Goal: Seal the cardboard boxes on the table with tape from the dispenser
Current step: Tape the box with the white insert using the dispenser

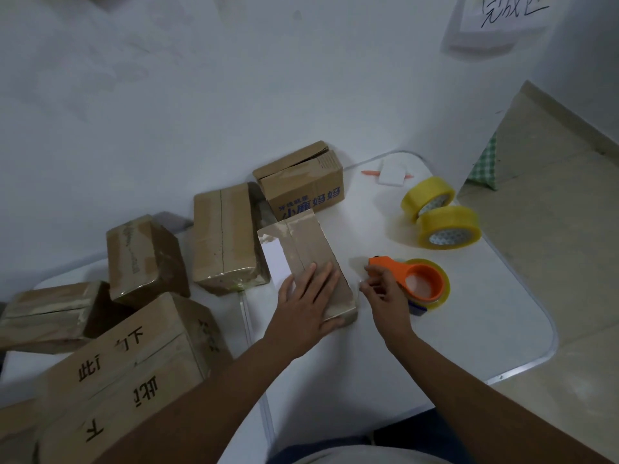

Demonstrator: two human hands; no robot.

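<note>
Cardboard box [313, 259] under flat left hand [308, 308]; right hand [385, 289] pinches tape (grip curled) beside dispenser [418, 283].

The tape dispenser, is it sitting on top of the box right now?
No, the orange tape dispenser rests on the white table beside the box, at the right hand.

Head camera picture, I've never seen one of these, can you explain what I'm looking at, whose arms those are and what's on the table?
One picture, from a camera worn on a person's head, looking down at their own arms. The left hand presses flat on a small cardboard box on the white table. The right hand picks at the tape end of the orange tape dispenser beside that box. More cardboard boxes lie to the left, and two spare yellow tape rolls stand farther back on the right. No machine is involved.
</note>
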